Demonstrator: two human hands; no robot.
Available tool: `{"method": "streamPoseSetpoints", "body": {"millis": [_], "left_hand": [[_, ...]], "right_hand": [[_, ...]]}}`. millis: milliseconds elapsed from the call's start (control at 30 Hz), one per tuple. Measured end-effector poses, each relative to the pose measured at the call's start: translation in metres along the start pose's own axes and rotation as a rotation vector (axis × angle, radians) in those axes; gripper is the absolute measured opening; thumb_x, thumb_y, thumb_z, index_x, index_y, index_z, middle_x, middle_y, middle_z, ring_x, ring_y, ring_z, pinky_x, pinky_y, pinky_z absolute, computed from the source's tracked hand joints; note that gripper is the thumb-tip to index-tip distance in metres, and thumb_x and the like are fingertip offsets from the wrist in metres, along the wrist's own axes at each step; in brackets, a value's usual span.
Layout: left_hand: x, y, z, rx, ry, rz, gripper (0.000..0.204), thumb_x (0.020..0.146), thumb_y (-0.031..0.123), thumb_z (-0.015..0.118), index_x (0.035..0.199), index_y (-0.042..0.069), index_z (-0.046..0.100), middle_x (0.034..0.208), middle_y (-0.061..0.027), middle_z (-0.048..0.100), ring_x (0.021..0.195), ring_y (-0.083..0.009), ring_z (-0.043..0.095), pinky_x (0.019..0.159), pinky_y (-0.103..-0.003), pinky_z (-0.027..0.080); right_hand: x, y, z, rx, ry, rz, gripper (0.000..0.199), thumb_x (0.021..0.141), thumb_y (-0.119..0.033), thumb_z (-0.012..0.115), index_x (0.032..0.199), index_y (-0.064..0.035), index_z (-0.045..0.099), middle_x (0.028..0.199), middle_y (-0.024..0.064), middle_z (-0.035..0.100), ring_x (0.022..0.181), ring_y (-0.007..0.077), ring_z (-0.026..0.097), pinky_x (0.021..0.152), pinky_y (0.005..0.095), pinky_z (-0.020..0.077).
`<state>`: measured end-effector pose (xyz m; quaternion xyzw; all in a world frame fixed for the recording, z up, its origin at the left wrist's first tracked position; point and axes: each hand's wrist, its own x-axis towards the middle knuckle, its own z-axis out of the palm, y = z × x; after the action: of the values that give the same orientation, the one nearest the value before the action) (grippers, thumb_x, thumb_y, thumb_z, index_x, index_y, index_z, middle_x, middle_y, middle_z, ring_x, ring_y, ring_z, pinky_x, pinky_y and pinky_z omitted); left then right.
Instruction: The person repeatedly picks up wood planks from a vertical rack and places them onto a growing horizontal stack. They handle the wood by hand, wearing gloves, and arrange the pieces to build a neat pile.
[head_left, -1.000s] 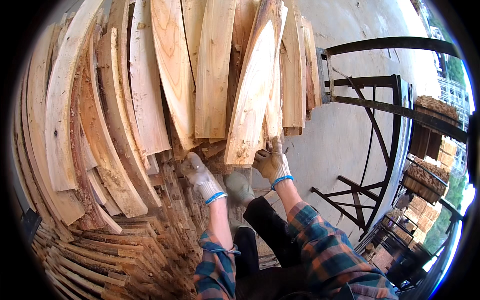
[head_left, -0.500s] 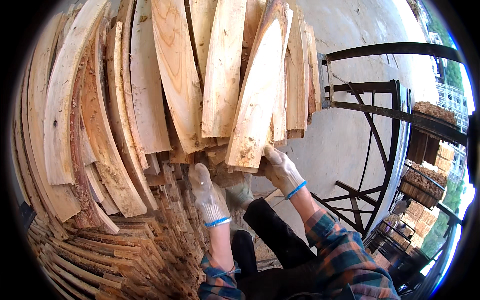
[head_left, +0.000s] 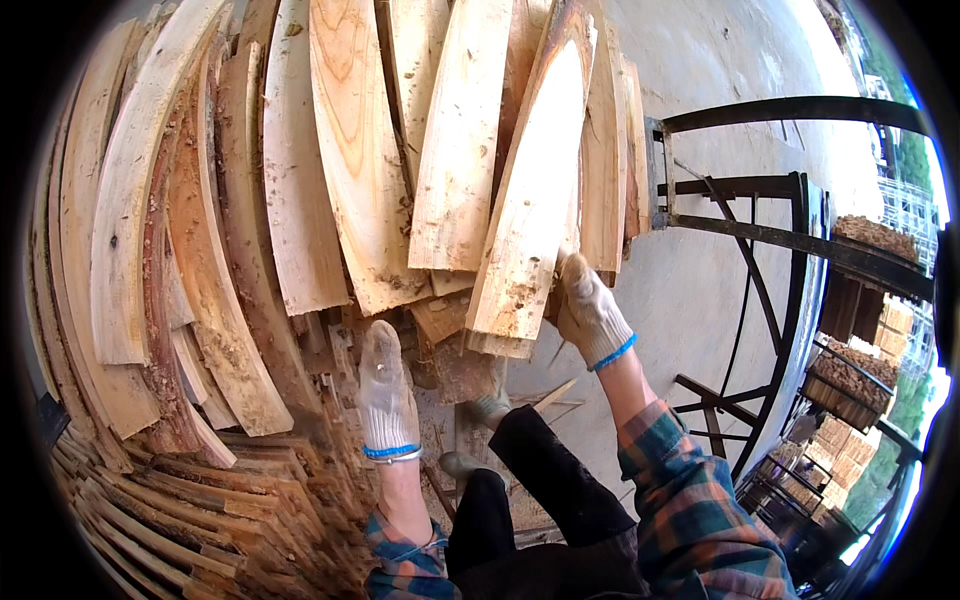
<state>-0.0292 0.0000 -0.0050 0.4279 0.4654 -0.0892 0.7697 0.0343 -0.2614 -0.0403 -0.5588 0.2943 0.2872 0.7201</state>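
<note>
My right hand (head_left: 592, 315), in a white knit glove with a blue cuff, is at the near right edge of a pale wooden board (head_left: 525, 240). Its thumb lies along the board's side; the other fingers are mostly hidden underneath. This board slants across the stack, with dark bark on its far end. My left hand (head_left: 386, 395), gloved alike, is just short of the near end of another board (head_left: 365, 200). Its thumb stretches forward with nothing visibly held, and the remaining fingers are largely hidden. More rough-sawn boards (head_left: 460, 150) lie side by side beyond both hands.
Bark-edged boards (head_left: 215, 300) overhang on the left, above a lower pile of thin slats (head_left: 150, 510). A black metal frame (head_left: 790, 230) stands to the right on concrete floor (head_left: 690, 290). My legs (head_left: 560, 475) are below the stack. Wood-filled racks (head_left: 850, 375) stand farther right.
My right hand has moved forward and right along the slanted board's edge. My left hand has shifted slightly left. The near ends of the middle boards appear a little farther right.
</note>
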Motion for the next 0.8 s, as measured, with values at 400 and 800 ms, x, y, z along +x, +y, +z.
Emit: {"method": "streamPoseSetpoints", "body": {"millis": [400, 800], "left_hand": [[0.03, -0.078, -0.004, 1.611, 0.205, 0.619, 0.048, 0.095, 0.034, 0.053, 0.139, 0.015, 0.048, 0.083, -0.0227, 0.064, 0.073, -0.0361, 0.066, 0.052, -0.044, 0.053], [-0.055, -0.187, -0.15, 0.435, 0.099, -0.011, 0.045, 0.097, 0.011, 0.051, 0.141, 0.003, 0.046, 0.122, -0.0126, 0.061, 0.096, -0.0208, 0.064, 0.08, -0.034, 0.054]], "right_hand": [[0.015, -0.026, 0.054, -0.639, 0.191, -0.236, 0.095, 0.077, -0.045, 0.078, 0.148, -0.0072, 0.028, 0.126, 0.0241, 0.061, 0.112, 0.0315, 0.062, 0.089, 0.0395, 0.0511], [-0.094, 0.104, 0.029, -0.836, -0.006, 0.23, 0.11, 0.068, -0.041, 0.081, 0.152, -0.0065, 0.02, 0.131, 0.0207, 0.058, 0.121, 0.0307, 0.057, 0.102, 0.0375, 0.0454]]}}
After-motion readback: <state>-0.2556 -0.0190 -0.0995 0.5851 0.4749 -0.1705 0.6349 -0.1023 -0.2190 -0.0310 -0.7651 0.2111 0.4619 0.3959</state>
